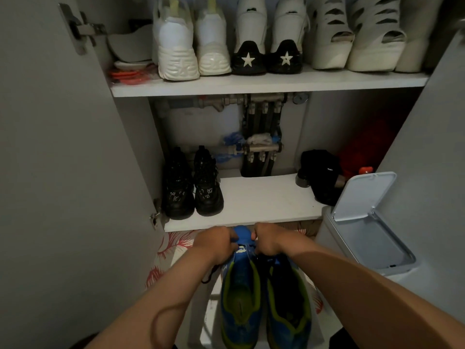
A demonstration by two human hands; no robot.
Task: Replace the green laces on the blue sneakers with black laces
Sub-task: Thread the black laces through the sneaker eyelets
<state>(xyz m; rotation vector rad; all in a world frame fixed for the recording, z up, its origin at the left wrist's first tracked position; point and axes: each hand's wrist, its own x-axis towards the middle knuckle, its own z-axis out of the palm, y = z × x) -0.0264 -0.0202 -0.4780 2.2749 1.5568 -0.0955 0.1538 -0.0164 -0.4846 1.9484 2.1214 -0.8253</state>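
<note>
Two blue sneakers with green lining stand side by side on the floor, heels towards me: the left one point(239, 298) and the right one point(289, 306). My left hand point(216, 241) and my right hand point(268, 239) are both closed at the toe end of the left sneaker, fingers pinched on its lacing. A black lace end point(208, 274) hangs from under my left wrist. The lacing itself is hidden by my hands. No green lace shows.
An open shoe cabinet stands ahead. Its lower shelf point(251, 197) holds black sneakers point(192, 185) at the left and dark items at the right. White shoes fill the upper shelf point(251, 84). A white bin with raised lid point(364, 222) stands at the right.
</note>
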